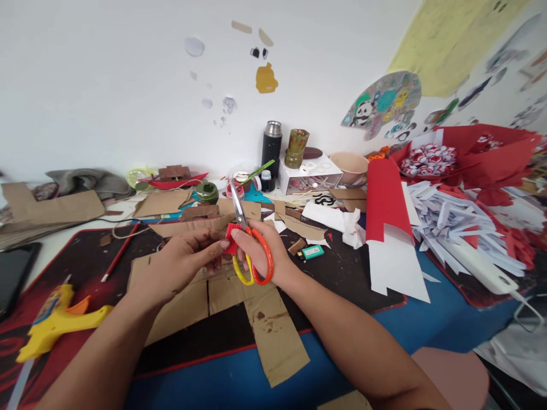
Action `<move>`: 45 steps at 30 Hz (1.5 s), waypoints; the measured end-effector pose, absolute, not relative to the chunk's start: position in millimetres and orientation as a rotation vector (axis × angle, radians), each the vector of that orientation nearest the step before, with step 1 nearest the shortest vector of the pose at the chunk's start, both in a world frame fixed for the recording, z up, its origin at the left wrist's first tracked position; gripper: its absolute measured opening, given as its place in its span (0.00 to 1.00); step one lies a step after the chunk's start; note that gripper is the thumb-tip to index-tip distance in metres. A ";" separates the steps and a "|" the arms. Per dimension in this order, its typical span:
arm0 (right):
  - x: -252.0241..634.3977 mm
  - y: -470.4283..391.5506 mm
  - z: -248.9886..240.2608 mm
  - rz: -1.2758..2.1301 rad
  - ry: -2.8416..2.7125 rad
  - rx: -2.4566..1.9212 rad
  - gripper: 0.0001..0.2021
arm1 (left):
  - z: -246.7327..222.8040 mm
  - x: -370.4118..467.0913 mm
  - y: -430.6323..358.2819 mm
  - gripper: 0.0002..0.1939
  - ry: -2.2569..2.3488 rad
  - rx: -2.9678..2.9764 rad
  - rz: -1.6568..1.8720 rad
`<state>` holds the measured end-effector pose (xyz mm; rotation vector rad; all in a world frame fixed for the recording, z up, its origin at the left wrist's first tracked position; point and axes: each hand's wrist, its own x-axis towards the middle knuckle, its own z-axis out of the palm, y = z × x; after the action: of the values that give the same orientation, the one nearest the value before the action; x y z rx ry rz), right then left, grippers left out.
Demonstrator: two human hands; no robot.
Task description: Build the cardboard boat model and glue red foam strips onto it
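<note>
Between the fingertips of my left hand [192, 259] is a small ridged red piece [232, 239], which looks like corrugated card. My right hand [262, 245] has the scissors [264, 259] in its grip, one handle loop orange and the other yellow. Their blades point up and away from me, above the red piece. The right thumb lies against the red piece too, so both hands touch it. Below the hands, flat cardboard sheets [226, 293] lie on a dark mat [342, 285] with a red edge.
A yellow glue gun [55, 319] and a red pencil [122, 250] lie at the left. A green lighter [313, 252] sits right of my hands. Farther back are a black flask [272, 148], a small red boat [175, 180], a red paper roll [387, 199] and white paper strips [457, 222].
</note>
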<state>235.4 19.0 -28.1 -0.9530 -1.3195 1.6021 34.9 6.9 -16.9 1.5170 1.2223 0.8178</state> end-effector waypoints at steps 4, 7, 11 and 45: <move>235.1 18.7 -28.2 1.597 -1.342 -0.939 0.21 | -19.5 35.0 7.0 0.24 1.195 1.513 0.830; 235.0 17.4 -26.2 1.609 -1.345 -0.937 0.22 | -21.8 34.1 7.1 0.25 1.235 1.483 0.861; 235.4 15.5 -21.5 1.617 -1.363 -0.940 0.23 | -24.4 33.1 7.1 0.26 1.276 1.474 0.887; 235.1 18.4 -26.5 1.639 -1.374 -0.949 0.23 | -12.8 38.3 5.4 0.27 1.270 1.448 0.892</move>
<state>235.1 18.4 -26.5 -0.9490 -1.3737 1.6393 38.3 5.4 -12.8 1.4478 1.2695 0.8923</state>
